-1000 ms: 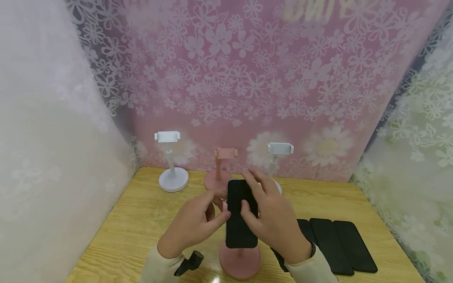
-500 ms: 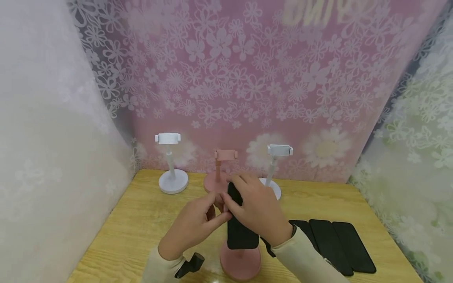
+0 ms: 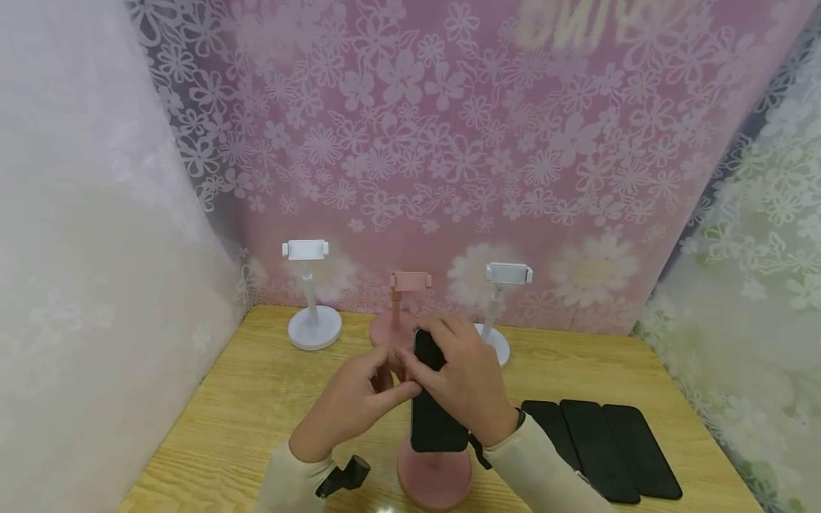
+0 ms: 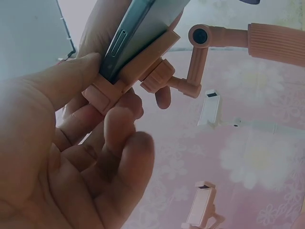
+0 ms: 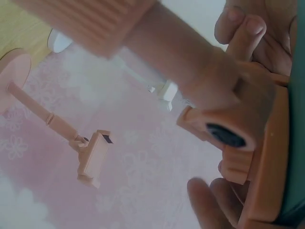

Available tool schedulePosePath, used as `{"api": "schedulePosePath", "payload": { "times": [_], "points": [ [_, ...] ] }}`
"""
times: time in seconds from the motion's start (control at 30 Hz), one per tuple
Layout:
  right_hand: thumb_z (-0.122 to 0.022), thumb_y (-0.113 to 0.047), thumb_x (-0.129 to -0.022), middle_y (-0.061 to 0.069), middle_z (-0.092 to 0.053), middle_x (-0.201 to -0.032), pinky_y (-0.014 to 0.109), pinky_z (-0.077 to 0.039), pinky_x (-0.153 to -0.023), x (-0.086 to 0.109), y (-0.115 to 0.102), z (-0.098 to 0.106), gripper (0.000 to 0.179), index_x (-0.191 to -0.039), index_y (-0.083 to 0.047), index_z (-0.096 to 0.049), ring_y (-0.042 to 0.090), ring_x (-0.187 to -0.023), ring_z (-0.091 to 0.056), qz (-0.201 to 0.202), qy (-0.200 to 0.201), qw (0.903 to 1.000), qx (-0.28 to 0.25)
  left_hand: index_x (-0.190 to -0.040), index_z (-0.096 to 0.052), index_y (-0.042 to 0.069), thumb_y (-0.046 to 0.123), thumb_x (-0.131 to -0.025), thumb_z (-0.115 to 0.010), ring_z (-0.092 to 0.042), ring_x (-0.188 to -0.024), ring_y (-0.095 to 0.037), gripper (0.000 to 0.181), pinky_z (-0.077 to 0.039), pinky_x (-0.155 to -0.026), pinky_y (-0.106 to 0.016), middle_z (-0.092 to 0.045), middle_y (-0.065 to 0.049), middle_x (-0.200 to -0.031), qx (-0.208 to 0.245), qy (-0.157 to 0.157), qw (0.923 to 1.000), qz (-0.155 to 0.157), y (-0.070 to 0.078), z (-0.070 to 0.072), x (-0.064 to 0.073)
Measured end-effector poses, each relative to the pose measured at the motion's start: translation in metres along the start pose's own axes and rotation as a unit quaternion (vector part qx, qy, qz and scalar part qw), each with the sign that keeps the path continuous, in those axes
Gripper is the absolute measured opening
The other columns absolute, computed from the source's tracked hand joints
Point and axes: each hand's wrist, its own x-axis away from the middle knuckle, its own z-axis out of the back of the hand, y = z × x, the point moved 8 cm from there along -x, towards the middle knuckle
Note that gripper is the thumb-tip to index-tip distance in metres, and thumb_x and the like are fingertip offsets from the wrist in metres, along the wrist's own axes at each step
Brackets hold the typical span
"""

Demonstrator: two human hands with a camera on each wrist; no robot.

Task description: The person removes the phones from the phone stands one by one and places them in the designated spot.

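A black-screened phone (image 3: 439,427) stands upright in the clamp of a pink phone stand (image 3: 435,479), close in front of me. At the phone's left edge my left hand (image 3: 349,402) pinches the clamp's end (image 4: 101,94), its thumb by the phone's side. My right hand (image 3: 471,377) lies across the upper phone and grips it, thumb reaching to the left edge beside the left fingers. In the left wrist view the phone's edge (image 4: 125,43) sits against the pink clamp. The stand's joint (image 5: 226,135) shows large in the right wrist view.
Behind are a white phone stand (image 3: 314,328) at left, another pink stand (image 3: 410,281) in the middle and a second white stand (image 3: 509,273) at right. Several black phones (image 3: 599,449) lie side by side at right on the wooden table (image 3: 256,399). A floral cloth (image 3: 410,142) hangs behind.
My right hand has moved left across the phone from its right edge, its thumb now reaching the left edge by my left fingers. My left hand and the stand have stayed nearly still.
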Motion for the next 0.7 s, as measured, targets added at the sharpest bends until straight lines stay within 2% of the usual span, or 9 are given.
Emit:
{"api": "schedulePosePath", "payload": {
  "times": [0.17,0.33,0.5,0.7],
  "points": [
    [-0.083,-0.026,-0.088,0.001,-0.071,-0.106,0.035,-0.056,-0.067,-0.0009,-0.0017,0.0000,0.032,-0.117,-0.015,-0.074,0.019,-0.096,-0.063,0.002,0.014,0.9997,-0.019,-0.109,-0.067,0.026,0.033,-0.097,-0.075,-0.063,-0.074,-0.011,0.016,-0.056,-0.064,-0.030,-0.067,0.008,-0.091,0.047,-0.007,0.9988,0.013,-0.0046,-0.0013,-0.0007],
    [-0.076,-0.018,-0.089,0.000,-0.072,-0.110,0.033,-0.056,-0.060,-0.0003,-0.0046,0.0000,0.031,-0.120,-0.017,-0.076,0.020,-0.097,-0.064,0.013,0.033,0.9989,-0.029,-0.111,-0.069,0.022,0.028,-0.097,-0.076,-0.066,-0.082,-0.013,0.017,-0.057,-0.066,-0.031,-0.070,0.005,-0.097,0.077,-0.007,0.9969,0.013,-0.0056,-0.0012,-0.0015],
    [-0.074,-0.017,-0.089,-0.001,-0.073,-0.109,0.032,-0.055,-0.057,0.0009,-0.0053,-0.0002,0.024,-0.113,-0.018,-0.077,0.019,-0.095,-0.062,0.019,0.040,0.9985,-0.033,-0.108,-0.072,0.025,0.025,-0.096,-0.077,-0.068,-0.084,-0.014,0.013,-0.058,-0.065,-0.032,-0.071,0.006,-0.098,0.086,0.000,0.9963,0.007,-0.0060,-0.0009,-0.0021],
    [-0.076,-0.021,-0.091,-0.001,-0.072,-0.104,0.033,-0.054,-0.060,-0.0005,-0.0024,-0.0013,0.023,-0.114,-0.017,-0.075,0.018,-0.090,-0.061,0.017,0.040,0.9983,-0.037,-0.098,-0.068,0.024,0.022,-0.097,-0.075,-0.067,-0.079,-0.013,0.007,-0.057,-0.062,-0.031,-0.070,0.006,-0.090,0.082,0.016,0.9964,-0.011,-0.0029,-0.0017,-0.0025]
  ]
}}
